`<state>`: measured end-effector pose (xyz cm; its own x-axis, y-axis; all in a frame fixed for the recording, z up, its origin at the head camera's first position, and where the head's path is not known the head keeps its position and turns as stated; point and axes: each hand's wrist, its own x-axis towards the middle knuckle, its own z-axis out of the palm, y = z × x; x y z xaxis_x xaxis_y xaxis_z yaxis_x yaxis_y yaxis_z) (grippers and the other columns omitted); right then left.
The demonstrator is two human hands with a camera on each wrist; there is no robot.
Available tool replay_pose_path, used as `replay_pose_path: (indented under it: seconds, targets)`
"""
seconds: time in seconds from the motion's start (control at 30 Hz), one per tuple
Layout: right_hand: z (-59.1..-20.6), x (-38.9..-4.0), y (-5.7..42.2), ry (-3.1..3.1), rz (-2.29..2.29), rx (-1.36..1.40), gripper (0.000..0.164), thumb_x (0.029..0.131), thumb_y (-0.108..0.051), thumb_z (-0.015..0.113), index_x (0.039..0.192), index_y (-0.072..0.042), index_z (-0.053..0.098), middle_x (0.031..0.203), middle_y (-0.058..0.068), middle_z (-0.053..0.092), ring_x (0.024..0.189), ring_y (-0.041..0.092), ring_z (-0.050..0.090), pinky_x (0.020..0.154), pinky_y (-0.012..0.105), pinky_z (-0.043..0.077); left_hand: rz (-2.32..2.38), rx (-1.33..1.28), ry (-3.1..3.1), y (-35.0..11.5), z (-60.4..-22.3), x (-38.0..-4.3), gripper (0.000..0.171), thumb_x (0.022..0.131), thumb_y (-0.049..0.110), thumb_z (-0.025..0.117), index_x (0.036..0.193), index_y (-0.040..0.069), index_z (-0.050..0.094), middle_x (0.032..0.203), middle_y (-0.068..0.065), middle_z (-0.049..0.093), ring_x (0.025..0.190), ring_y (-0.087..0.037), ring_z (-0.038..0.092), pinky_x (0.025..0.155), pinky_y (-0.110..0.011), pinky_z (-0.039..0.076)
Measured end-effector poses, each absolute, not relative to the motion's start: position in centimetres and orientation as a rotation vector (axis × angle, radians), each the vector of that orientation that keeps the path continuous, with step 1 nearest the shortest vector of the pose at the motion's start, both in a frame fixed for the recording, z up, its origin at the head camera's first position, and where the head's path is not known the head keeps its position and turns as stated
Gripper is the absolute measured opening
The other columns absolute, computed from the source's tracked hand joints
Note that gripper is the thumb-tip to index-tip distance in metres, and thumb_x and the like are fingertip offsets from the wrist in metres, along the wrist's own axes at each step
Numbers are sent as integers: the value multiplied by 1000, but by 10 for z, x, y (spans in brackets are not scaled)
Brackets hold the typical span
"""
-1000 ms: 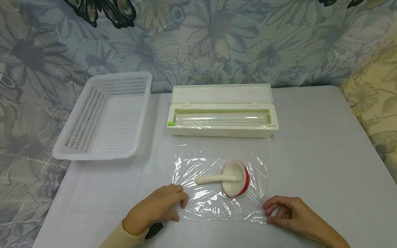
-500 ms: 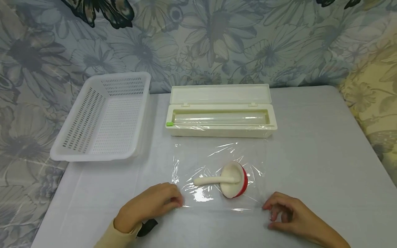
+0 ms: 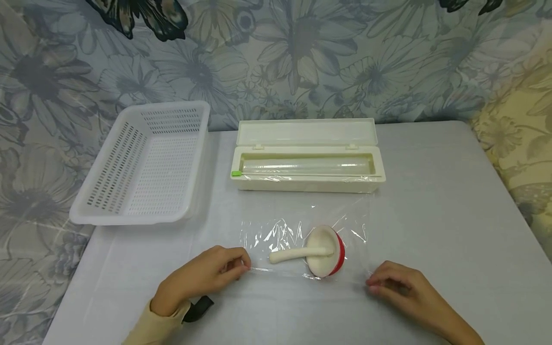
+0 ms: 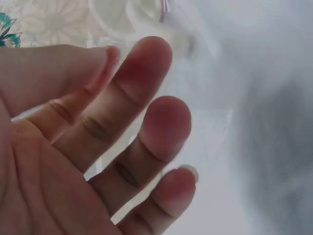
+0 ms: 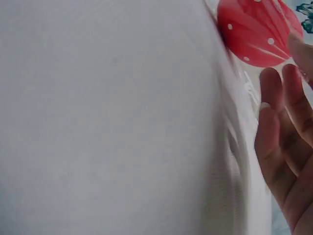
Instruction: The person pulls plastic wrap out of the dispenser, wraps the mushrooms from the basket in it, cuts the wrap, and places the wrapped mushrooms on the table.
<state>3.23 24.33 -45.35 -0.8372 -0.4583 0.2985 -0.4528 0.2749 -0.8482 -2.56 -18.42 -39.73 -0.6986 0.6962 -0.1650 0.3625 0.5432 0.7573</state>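
Note:
A toy mushroom (image 3: 321, 254) with a pale stem and a red cap lies on its side on a sheet of clear cling film (image 3: 263, 235). White dots show on its cap (image 5: 257, 36) in the right wrist view. My left hand (image 3: 204, 273) pinches the film's near left corner between thumb and index finger. At the near right corner, my right hand (image 3: 407, 292) pinches the film with thumb and fingertips. The near edge stretches between both hands, close to the mushroom. In the left wrist view, the other fingers (image 4: 166, 125) of that hand are spread and slightly bent.
Behind the sheet stands a white cling film dispenser (image 3: 308, 185), its lid raised and a roll (image 3: 306, 165) inside. A green slider (image 3: 236, 173) sits at its left end. To the left is a white perforated basket (image 3: 133, 219). Floral cloth (image 3: 302, 52) hangs behind the table.
Both hands have moved forward, bringing the film's near edge closer to the mushroom. My left hand has also shifted left, and the sheet's wrinkles have smoothed out. The mushroom stays put.

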Motion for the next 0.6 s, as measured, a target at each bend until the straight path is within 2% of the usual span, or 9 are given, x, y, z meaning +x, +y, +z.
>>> replay_pose_path:
  seconds: [0.13, 0.23, 0.33, 0.47, 0.6]
  targets:
    - [-451, 29, 242, 2615, -1663, -907, 48, 64, 22, 77, 97, -12, 72, 96, -7, 62, 79, -1, 60, 64, 15, 48, 1006, 809, 2346, -186, -394, -28, 5, 97, 14, 60, 95, 16, 65, 77, 4, 66, 69, 5, 53, 64, -17, 48]
    - [-448, 26, 240, 2692, -1641, -862, 49, 62, 23, 78, 96, -12, 73, 95, -8, 59, 77, -2, 58, 62, 15, 47, 1042, 803, 2352, -186, -393, -30, 6, 98, 13, 59, 96, 16, 64, 80, 2, 69, 73, 4, 56, 64, -19, 49]
    - [-445, 22, 236, 2701, -1659, -803, 45, 66, 23, 76, 97, -10, 72, 87, -7, 63, 69, -1, 57, 59, 14, 46, 1092, 791, 2338, -185, -392, -33, 8, 100, 14, 56, 97, 15, 62, 80, 1, 69, 72, 3, 57, 62, -20, 48]
    - [-440, 16, 230, 2692, -1678, -668, 34, 77, 18, 70, 100, -6, 69, 69, -7, 62, 56, 0, 54, 52, 16, 43, 1119, 792, 2357, -181, -391, -37, 8, 103, 16, 53, 100, 13, 60, 81, 1, 70, 69, 1, 54, 67, -21, 48]
    - [-433, 10, 223, 2740, -1636, -529, 26, 84, 13, 68, 102, -5, 68, 65, -9, 60, 55, 4, 56, 56, 16, 46, 1132, 781, 2429, -174, -393, -41, 8, 103, 16, 53, 101, 12, 60, 80, 2, 71, 70, 0, 53, 72, -22, 47]
